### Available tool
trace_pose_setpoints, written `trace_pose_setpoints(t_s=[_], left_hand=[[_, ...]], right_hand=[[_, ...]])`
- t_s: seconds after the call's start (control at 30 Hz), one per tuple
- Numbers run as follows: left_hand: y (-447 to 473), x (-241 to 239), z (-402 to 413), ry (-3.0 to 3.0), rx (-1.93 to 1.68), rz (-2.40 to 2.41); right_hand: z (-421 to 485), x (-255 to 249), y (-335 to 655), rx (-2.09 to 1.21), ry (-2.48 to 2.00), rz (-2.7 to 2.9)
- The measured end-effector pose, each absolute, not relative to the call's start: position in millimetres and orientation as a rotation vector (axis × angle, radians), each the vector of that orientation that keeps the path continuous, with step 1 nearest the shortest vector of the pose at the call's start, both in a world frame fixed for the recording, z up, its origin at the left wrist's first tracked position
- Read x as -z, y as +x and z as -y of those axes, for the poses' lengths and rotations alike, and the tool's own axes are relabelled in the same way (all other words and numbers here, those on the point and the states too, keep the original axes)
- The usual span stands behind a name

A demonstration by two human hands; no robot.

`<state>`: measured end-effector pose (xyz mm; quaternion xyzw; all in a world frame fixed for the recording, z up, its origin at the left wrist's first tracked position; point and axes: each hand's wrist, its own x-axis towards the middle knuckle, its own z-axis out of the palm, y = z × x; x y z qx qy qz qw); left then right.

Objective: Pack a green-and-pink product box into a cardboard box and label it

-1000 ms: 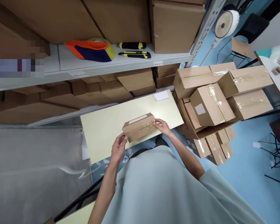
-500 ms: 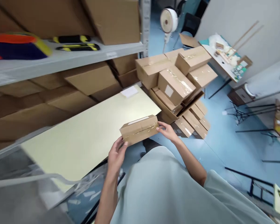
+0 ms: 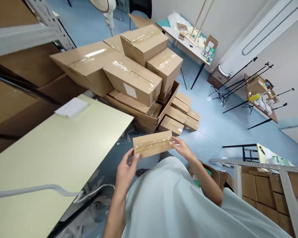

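A small, long cardboard box, sealed with clear tape along its seam, is held between my two hands in front of my shirt. My left hand grips its left end, thumb on the near face and fingers behind. At the opposite end, my right hand holds the box with thumb and fingers. The box is off the table, over the floor. Just beyond it stands a big open carton heaped with taped boxes, the largest of them a long box with a white label.
To the left lies a pale yellow tabletop with a white paper stack and a white cable. Several smaller boxes stand on the floor by the carton. A metal shelf with cartons is at lower right.
My view has swung right, bringing the carton pile closer and the right-hand shelf into view. The box stays in both hands, now tilted so its taped face shows more.
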<state>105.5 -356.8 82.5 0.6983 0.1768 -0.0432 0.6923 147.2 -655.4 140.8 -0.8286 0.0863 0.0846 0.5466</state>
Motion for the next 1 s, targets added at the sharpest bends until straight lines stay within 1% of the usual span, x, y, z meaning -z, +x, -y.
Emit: trace_pose_setpoints(t_s=[0.23, 0.43, 0.57, 0.8, 1.0], left_hand=[[175.8, -92.7, 412.0, 1.684, 0.1, -0.333], [236.1, -95.7, 474.0, 1.7, 0.101, -0.395], [258.0, -93.2, 505.8, 1.646, 0.129, -0.48], [282.1, -97.4, 530.1, 1.559, 0.077, -0.62], [327.5, -88.3, 518.7, 1.447, 0.072, -0.628]], right_hand=[[716.5, -134.7, 191.1, -0.072, -1.878, -0.247], [783.0, -133.3, 255.4, -0.099, -1.858, -0.27], [807.1, -136.3, 302.5, -0.149, -1.899, -0.17], [789.2, -144.6, 409.4, -0.265, -2.003, 0.126], [745.7, -124.9, 495.4, -0.272, -2.019, 0.174]])
